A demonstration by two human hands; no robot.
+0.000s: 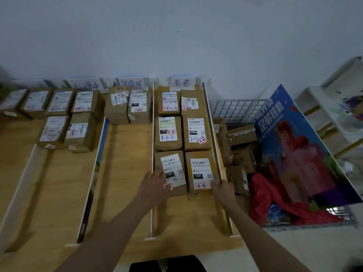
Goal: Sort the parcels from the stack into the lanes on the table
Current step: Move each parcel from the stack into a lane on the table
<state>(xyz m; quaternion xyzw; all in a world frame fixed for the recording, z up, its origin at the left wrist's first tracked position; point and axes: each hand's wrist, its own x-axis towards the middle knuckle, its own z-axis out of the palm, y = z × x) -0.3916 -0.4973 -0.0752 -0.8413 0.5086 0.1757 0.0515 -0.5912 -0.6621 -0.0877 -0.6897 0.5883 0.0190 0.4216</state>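
Observation:
The wooden table (125, 173) is split by white dividers into lanes. The right lane (188, 216) holds several brown parcels in two columns. My left hand (154, 183) lies with straight fingers on the near-left parcel (172, 169), at its left edge. My right hand (223, 190) holds the near right corner of the near-right parcel (200, 171), thumb on its white label and fingers at its side by the divider. More parcels (242, 154) lie piled in a wire basket (235, 108) to the right.
The middle lane holds two parcels (127, 105) at the far end. The left lane has several parcels (64, 116). Paper signs (181, 83) stand at the wall. A blue poster (298, 146) and a red bag (275, 201) sit in the basket. White shelves (334, 107) stand far right.

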